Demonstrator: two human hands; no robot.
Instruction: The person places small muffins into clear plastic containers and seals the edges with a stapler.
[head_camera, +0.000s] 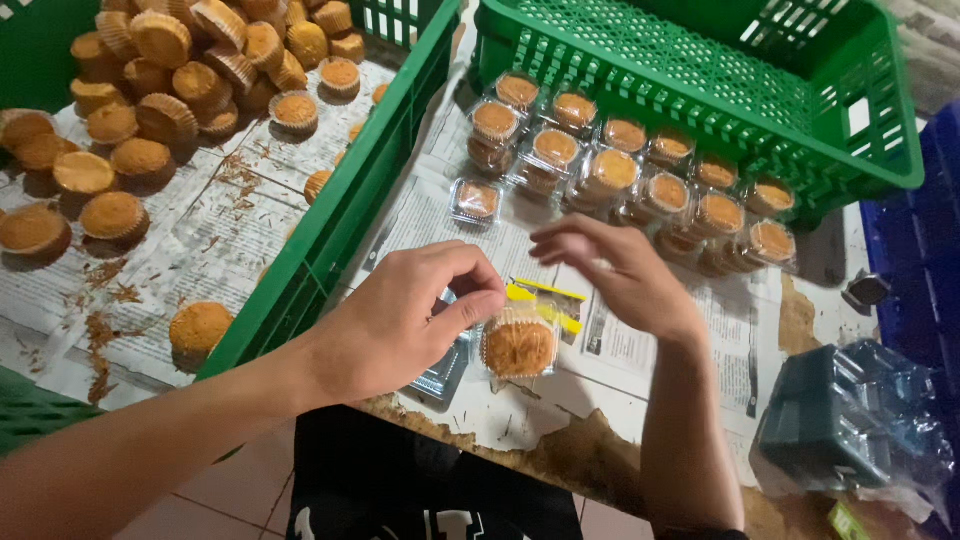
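Left hand pinches a clear plastic box holding one muffin near the bench's front edge; right hand hovers, fingers loosely spread, holding nothing.

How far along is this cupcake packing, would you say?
Done: roughly twenty boxed cupcakes sit grouped on the newspaper. In hand: the left hand and right hand work at a clear box holding one cupcake. Left: a big pile of loose cupcakes in the green crate, so probably under halfway.
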